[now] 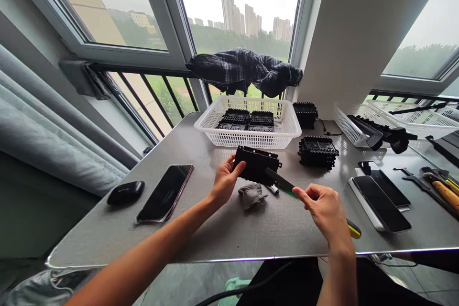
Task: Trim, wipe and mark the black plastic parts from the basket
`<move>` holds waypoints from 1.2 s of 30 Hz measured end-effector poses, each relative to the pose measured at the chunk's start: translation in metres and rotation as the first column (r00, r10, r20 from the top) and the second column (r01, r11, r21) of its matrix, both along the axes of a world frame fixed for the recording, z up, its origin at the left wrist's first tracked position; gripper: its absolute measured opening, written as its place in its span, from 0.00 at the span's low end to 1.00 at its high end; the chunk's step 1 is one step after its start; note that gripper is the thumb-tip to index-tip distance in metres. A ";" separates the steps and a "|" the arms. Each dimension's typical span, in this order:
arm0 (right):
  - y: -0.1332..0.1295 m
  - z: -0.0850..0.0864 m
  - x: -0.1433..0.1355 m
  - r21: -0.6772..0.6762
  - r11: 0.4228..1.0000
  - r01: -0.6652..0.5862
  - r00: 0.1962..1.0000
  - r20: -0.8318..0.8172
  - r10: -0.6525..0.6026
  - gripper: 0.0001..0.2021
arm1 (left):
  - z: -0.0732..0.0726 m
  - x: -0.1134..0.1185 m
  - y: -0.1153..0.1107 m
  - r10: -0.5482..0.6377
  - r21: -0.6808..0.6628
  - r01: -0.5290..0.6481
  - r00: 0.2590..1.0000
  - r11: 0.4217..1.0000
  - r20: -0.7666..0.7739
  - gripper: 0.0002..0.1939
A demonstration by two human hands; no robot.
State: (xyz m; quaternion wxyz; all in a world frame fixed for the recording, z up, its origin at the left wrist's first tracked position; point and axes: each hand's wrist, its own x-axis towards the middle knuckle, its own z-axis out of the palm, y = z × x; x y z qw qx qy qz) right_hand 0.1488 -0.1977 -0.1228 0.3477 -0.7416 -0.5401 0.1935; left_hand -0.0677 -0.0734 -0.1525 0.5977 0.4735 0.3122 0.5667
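Observation:
My left hand grips the left end of a black plastic panel with notched edges, thumb on its face. The panel is tilted up above the table. In my right hand is a flat file with a dark blade; the yellow-and-black end of its handle shows behind the hand. The blade's tip lies against the lower right of the panel's face, near its edge. Below the panel, a crumpled grey cloth and a small black-and-white cylinder rest on the table.
A white basket holds several similar black panels. More panels stand in stacks to its right. Phones lie on both sides, with a black case at left. Tools and further baskets are at right.

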 end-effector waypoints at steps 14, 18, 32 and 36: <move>0.006 0.005 -0.013 0.156 0.986 0.053 0.919 -0.395 0.013 0.23 | -0.008 0.002 -0.005 -0.092 0.032 0.093 0.995 0.995 -0.027 0.16; 0.016 0.002 -0.031 0.184 0.980 0.068 0.915 -0.404 0.012 0.21 | -0.010 0.003 -0.007 -0.148 -0.017 0.147 0.989 0.989 -0.014 0.17; 0.009 0.004 -0.016 0.200 0.976 -0.082 0.883 -0.440 0.165 0.17 | 0.004 0.003 -0.014 -0.066 0.006 0.068 0.983 0.998 -0.169 0.22; -0.006 0.005 0.001 0.244 0.969 0.033 0.942 -0.332 0.051 0.25 | -0.002 0.000 -0.012 0.042 0.166 0.000 0.968 0.986 -0.248 0.18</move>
